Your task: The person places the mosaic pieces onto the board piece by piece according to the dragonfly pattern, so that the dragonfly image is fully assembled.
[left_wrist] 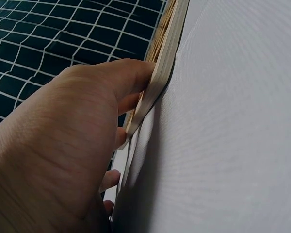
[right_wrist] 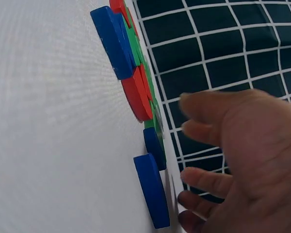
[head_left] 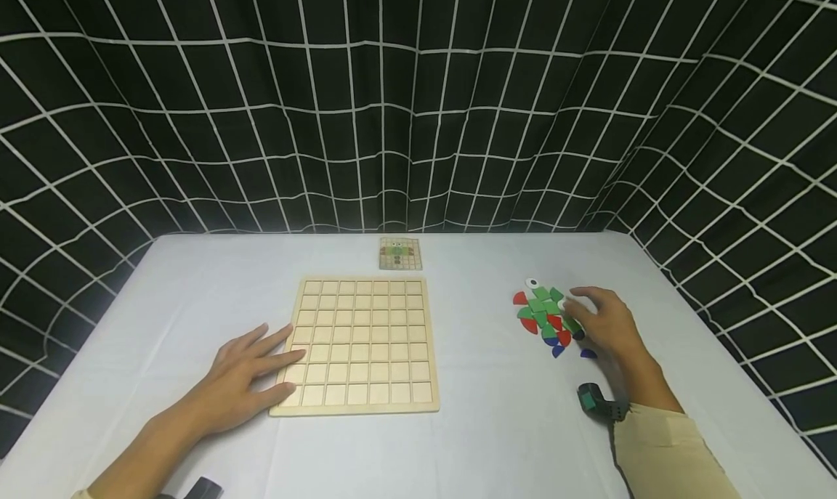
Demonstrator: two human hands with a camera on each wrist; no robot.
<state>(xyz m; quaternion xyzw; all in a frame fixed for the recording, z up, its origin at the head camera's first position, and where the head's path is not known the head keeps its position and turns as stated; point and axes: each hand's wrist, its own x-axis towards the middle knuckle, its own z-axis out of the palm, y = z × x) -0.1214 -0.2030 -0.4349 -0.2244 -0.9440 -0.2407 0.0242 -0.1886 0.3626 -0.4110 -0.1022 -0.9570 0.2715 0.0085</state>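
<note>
My left hand [head_left: 229, 386] rests at the left border of a square wooden grid board [head_left: 358, 353], fingers spread and fairly straight. In the left wrist view the thumb touches the edge of the board [left_wrist: 157, 80]. On the right, my right hand [head_left: 608, 326] hovers over a loose pile of flat coloured pieces, its fingers bent and apart. Between those fingers nothing shows in the right wrist view. Green pieces [head_left: 540, 306], red pieces [head_left: 530, 326] and blue pieces [right_wrist: 111, 41] lie together, with a white eye disc [head_left: 532, 283] at the pile's far side.
Behind the board lies a small pattern card [head_left: 400, 254] printed with a coloured figure on a grid. One blue piece [head_left: 588, 354] sits apart, near the right wrist. White cloth [head_left: 497, 426] covers the table, and a black curtain with white grid lines [head_left: 353, 121] stands around it.
</note>
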